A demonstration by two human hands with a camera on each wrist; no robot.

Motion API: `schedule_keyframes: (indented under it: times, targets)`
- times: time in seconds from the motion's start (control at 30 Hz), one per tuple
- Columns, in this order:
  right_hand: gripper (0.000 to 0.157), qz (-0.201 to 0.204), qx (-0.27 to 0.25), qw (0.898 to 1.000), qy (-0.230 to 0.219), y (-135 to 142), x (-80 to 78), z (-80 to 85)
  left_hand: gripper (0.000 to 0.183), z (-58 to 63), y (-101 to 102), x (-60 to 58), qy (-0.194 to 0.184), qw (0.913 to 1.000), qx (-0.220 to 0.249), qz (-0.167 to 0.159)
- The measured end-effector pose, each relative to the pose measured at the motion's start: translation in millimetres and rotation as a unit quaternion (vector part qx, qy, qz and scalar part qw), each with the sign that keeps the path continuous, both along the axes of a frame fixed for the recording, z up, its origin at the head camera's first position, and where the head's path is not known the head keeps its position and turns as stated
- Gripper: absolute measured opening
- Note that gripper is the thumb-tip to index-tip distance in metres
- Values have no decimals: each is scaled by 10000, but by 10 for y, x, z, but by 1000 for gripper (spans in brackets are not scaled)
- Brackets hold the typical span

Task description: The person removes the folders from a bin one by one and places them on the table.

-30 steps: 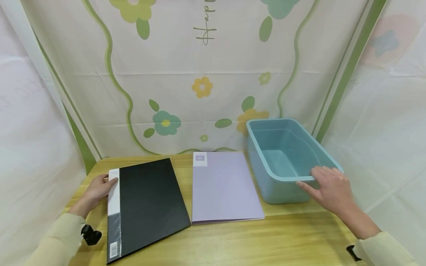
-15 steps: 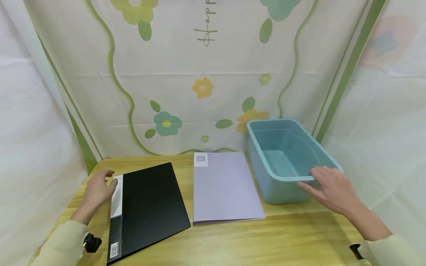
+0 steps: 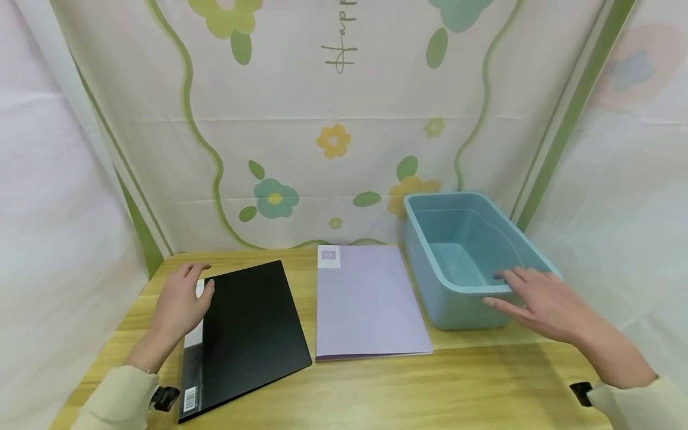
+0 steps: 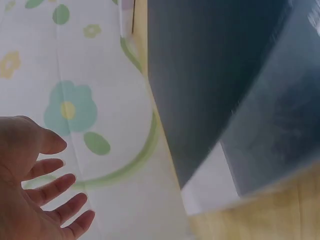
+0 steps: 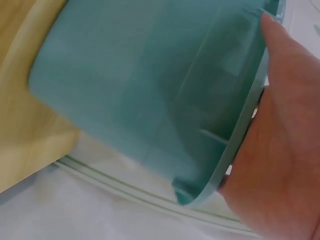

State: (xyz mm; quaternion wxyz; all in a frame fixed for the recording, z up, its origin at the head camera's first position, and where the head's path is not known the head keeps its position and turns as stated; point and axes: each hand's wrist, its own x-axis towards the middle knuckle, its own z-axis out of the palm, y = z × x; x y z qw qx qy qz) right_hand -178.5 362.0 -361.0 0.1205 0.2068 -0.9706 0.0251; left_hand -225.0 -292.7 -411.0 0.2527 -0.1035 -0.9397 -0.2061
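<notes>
A black document folder (image 3: 252, 334) with a white and clear spine strip lies at the table's left. Over its upper left corner is my left hand (image 3: 180, 301), fingers spread and slightly bent, with nothing between thumb and fingers. The left wrist view also shows this hand (image 4: 35, 175) apart from the folder. At the right stands a light blue plastic bin (image 3: 467, 307). My right hand (image 3: 553, 307) is at its near rim, thumb on the outer side and fingers extended loosely over the inside. The right wrist view hides most of these fingers behind the rim.
Between the black folder and the bin lies a lilac folder (image 3: 371, 304) with a white label at its upper left. The wooden table (image 3: 392, 394) ends at a flower-printed cloth (image 3: 301, 143) behind it. White cloth hangs at both sides.
My left hand has let go of the black folder's spine and moved up and right over its corner. The fingers of my right hand have straightened at the bin's rim; the bin stays in place.
</notes>
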Motion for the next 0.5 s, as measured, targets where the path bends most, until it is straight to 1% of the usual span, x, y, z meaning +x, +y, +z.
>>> schedule_keyframes:
  times: [0.07, 0.13, 0.3, 0.43, 0.5]
  targets:
    - [57, 43, 46, 10000, -3, -53, 5, 21, 33, 9, 59, 22, 157, 9998, -75, -82]
    - [60, 156, 52, 9998, 87, -123, 4, 35, 33, 18, 115, 35, 278, 9994, -153, -167]
    - [65, 572, -24, 9971, 508, -286, -36, 38, 33, 69, 277, 50, 506, 9979, -243, -315]
    - [69, 718, 51, 9948, 716, -412, -59, 44, 34, 107, 397, 62, 586, 9970, -296, -413]
    - [71, 781, 145, 9928, 901, -481, -70, 37, 35, 123, 452, 64, 589, 9967, -324, -463]
